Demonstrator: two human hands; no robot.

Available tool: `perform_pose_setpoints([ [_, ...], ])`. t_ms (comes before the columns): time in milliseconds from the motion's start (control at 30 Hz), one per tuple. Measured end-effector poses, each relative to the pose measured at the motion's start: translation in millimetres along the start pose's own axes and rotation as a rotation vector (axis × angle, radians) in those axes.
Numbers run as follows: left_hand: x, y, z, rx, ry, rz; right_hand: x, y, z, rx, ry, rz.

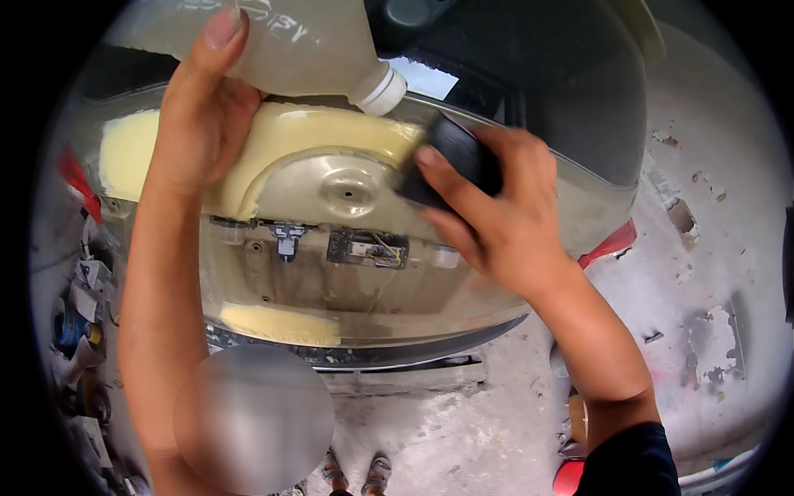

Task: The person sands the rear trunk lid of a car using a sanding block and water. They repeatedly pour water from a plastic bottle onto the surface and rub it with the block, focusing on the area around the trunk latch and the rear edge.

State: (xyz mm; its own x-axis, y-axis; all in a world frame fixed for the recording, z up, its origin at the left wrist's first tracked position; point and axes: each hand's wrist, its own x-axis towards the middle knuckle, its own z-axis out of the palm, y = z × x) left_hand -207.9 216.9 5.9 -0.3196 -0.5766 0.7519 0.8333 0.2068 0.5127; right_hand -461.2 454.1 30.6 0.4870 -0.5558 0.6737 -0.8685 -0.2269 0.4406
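My left hand [207,124] grips a translucent plastic bottle [310,54] of cloudy liquid, tipped so that its white cap [384,89] points right and down. In my right hand [509,207] is a black sanding block [453,157], a little blurred, at the right end of a band of pale yellow body filler [322,128]. The filler runs across a beige car tailgate [289,186] below the rear window. Another filler patch [281,324] lies along the lower edge. The underside of the block is hidden.
Open recesses with a latch [287,240] and wiring [376,250] are in the tailgate's middle. Red tail lamps [610,245] flank it. Boxes and clutter [87,289] line the left side. A red object [569,478] stands at the lower right on the stained concrete floor [430,422].
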Motion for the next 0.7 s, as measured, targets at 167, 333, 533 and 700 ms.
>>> perform_pose_setpoints([
  [167, -3, 4, 8, 0.095, -0.082, 0.006, -65, 21, -13, 0.003, -0.017, 0.066],
  [333, -6, 3, 51, 0.094, -0.113, 0.066, 22, -4, 3, -0.057, 0.046, -0.045],
  [533, -6, 11, 45, 0.131, -0.079, 0.031, -28, 16, -14, -0.041, -0.018, 0.023],
  [700, -2, 4, 25, 0.104, 0.105, 0.035, 44, -18, 13, -0.107, 0.083, -0.096],
])
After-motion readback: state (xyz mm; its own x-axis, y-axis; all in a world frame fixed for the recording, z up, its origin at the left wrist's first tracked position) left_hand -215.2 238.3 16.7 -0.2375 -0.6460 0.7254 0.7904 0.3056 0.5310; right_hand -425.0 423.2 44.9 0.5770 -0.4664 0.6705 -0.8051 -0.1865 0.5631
